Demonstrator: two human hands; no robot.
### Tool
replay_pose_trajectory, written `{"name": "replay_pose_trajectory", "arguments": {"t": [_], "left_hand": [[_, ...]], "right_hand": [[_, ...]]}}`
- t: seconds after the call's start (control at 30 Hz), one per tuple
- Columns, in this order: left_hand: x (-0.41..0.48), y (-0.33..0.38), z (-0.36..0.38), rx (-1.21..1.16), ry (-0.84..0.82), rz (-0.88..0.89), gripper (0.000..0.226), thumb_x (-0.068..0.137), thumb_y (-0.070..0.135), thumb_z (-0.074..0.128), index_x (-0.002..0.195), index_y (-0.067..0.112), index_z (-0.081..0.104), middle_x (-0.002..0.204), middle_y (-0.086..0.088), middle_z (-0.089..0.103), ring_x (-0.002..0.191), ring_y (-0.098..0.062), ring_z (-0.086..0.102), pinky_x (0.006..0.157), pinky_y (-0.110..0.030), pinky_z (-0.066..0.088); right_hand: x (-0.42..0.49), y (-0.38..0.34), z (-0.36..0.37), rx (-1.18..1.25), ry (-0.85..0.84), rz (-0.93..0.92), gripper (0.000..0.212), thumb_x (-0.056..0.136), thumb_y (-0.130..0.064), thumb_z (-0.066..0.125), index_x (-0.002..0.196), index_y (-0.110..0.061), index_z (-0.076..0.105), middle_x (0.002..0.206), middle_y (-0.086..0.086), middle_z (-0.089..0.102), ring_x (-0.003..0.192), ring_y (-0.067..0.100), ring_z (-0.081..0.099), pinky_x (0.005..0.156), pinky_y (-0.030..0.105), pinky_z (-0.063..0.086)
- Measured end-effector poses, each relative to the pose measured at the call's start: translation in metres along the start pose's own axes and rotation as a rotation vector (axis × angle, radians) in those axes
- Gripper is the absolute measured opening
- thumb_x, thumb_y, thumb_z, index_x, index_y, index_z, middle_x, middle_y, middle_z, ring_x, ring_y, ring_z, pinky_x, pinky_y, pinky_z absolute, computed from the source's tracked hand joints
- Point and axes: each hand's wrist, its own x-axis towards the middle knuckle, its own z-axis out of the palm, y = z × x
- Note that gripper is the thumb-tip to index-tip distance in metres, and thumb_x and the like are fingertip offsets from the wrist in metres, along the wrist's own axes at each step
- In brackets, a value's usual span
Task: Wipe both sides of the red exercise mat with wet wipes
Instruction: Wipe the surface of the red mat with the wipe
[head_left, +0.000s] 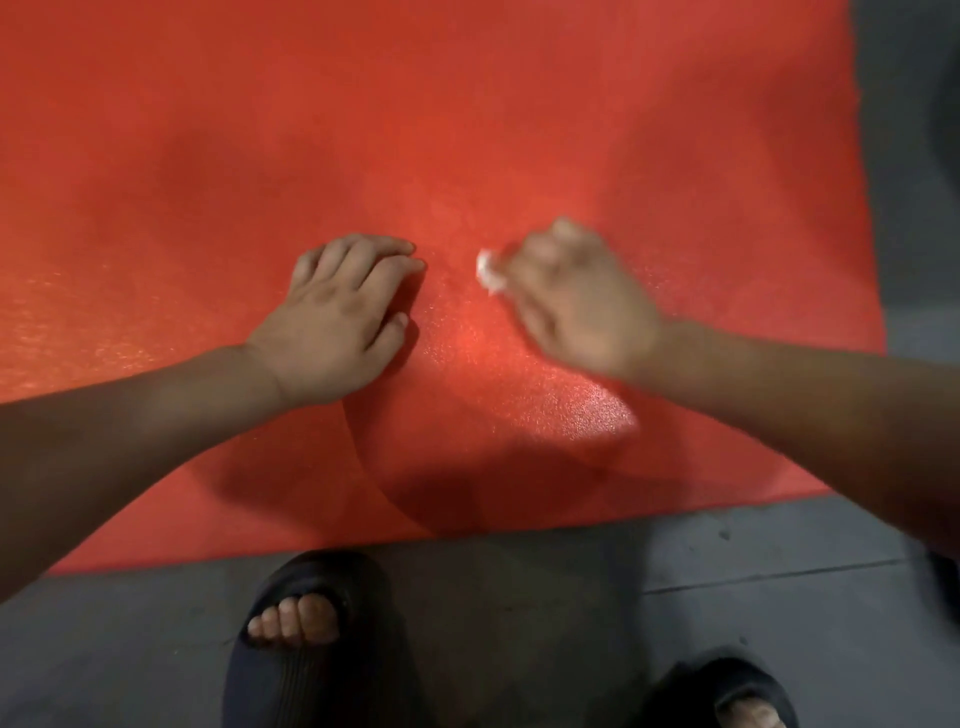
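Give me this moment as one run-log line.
step: wiping upper face | left hand: flat on red exercise mat | right hand: grips wet wipe, blurred | black slippers on grey floor

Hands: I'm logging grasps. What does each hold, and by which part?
Right hand grips a bunched wipe; only one end shows beyond the grip. Left hand holds nothing, resting on the mat.
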Motion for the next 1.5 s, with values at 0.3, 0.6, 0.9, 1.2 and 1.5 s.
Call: {"name": "replay_pose_trajectory", "arguments": {"t": [0.3, 0.6, 0.9, 1.2, 1.5], "left_hand": [[-0.006, -0.011, -0.003, 0.010, 0.010, -0.003, 0.054, 0.091, 0.041, 0.046, 0.140, 0.017, 0.051, 0.145, -0.006, 0.046, 0.131, -0.032, 0.040, 0.099, -0.051, 0.036], [-0.005, -0.015, -0.007, -0.007, -0.010, 0.015, 0.057, 0.090, 0.044, 0.046, 0.141, 0.021, 0.051, 0.145, -0.002, 0.047, 0.129, -0.030, 0.042, 0.099, -0.049, 0.037], [-0.009, -0.023, -0.010, -0.032, -0.048, 0.042, 0.056, 0.090, 0.041, 0.047, 0.141, 0.020, 0.052, 0.147, -0.003, 0.046, 0.131, -0.030, 0.044, 0.100, -0.052, 0.042], [-0.015, -0.032, -0.013, -0.082, -0.062, 0.049, 0.053, 0.086, 0.033, 0.047, 0.137, 0.018, 0.057, 0.145, -0.004, 0.049, 0.131, -0.029, 0.046, 0.104, -0.052, 0.043], [-0.022, -0.035, -0.015, -0.075, -0.033, 0.023, 0.047, 0.084, 0.029, 0.051, 0.129, 0.017, 0.062, 0.140, -0.003, 0.054, 0.128, -0.028, 0.050, 0.099, -0.049, 0.044]], "right_hand": [[0.025, 0.045, -0.005, -0.141, 0.112, 0.212, 0.035, 0.102, -0.030, 0.037, 0.122, -0.020, 0.064, 0.094, 0.012, 0.061, 0.089, 0.038, 0.057, 0.077, 0.047, 0.046], [0.017, -0.019, -0.008, 0.040, -0.104, -0.242, 0.031, 0.100, -0.028, 0.051, 0.126, -0.017, 0.064, 0.097, 0.006, 0.060, 0.091, 0.029, 0.052, 0.075, 0.041, 0.044], [0.065, 0.017, 0.002, -0.022, 0.046, 0.182, 0.036, 0.100, -0.025, 0.041, 0.123, -0.012, 0.065, 0.093, 0.016, 0.060, 0.088, 0.039, 0.056, 0.079, 0.046, 0.046], [0.076, 0.023, -0.005, -0.147, 0.079, 0.082, 0.036, 0.103, -0.036, 0.040, 0.122, -0.022, 0.068, 0.096, 0.011, 0.062, 0.092, 0.036, 0.057, 0.074, 0.044, 0.043], [0.055, -0.021, 0.002, 0.030, -0.133, -0.273, 0.027, 0.096, -0.026, 0.050, 0.118, -0.022, 0.065, 0.095, 0.003, 0.059, 0.092, 0.028, 0.054, 0.076, 0.039, 0.043]]}}
